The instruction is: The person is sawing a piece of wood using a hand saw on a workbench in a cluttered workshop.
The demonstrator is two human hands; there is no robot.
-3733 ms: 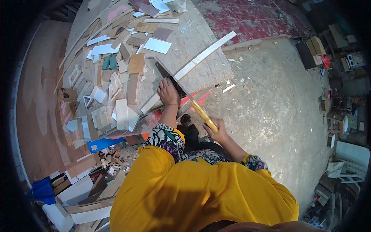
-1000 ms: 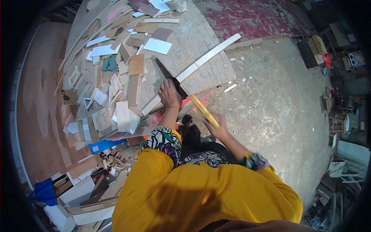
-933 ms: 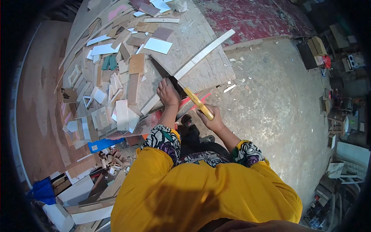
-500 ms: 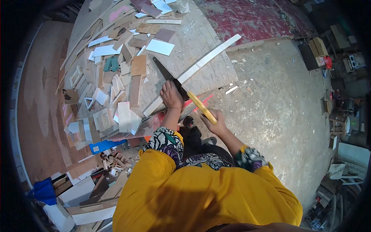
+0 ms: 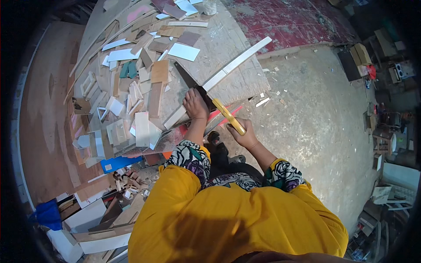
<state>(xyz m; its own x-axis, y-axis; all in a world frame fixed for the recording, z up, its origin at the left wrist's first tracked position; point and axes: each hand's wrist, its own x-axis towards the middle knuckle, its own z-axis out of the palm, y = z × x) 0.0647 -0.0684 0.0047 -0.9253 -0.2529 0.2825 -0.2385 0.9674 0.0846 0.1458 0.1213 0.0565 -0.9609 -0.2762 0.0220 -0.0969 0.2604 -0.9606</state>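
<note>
Head view: nearest the camera is the yellow top [image 5: 267,219], with the person's two bare hands ahead of it, set apart from each other. The right hand [image 5: 242,133] is closed around the lower end of the yellow handle [image 5: 226,113] of a handsaw [image 5: 187,78]. The handle looks smooth and rigid, a light, easy hold best taken in a full fist. The dark blade is broad and thin; it should be stiff along its length yet bend if pushed sideways, so its toothed edge is no place for fingers.

Just beyond, the left hand [image 5: 195,104] is curled over a pale wood strip [image 5: 239,63], right beside the blade, holding it down against the workbench [image 5: 240,90]. The strip lies slantwise near the bench's edge, running out on both sides of that hand, and the saw crosses it. From above, the left hand and blade hide the contact, so I cannot tell whether the teeth are in the wood. The strip seems stiff, light and hardly fragile, but narrow enough to roll or slide; firm pressure on its top, clear of the blade, suits it.

Farther off lie wood offcuts [image 5: 160,70], a white rectangular panel [image 5: 184,51], and red flooring [image 5: 291,22].
</note>
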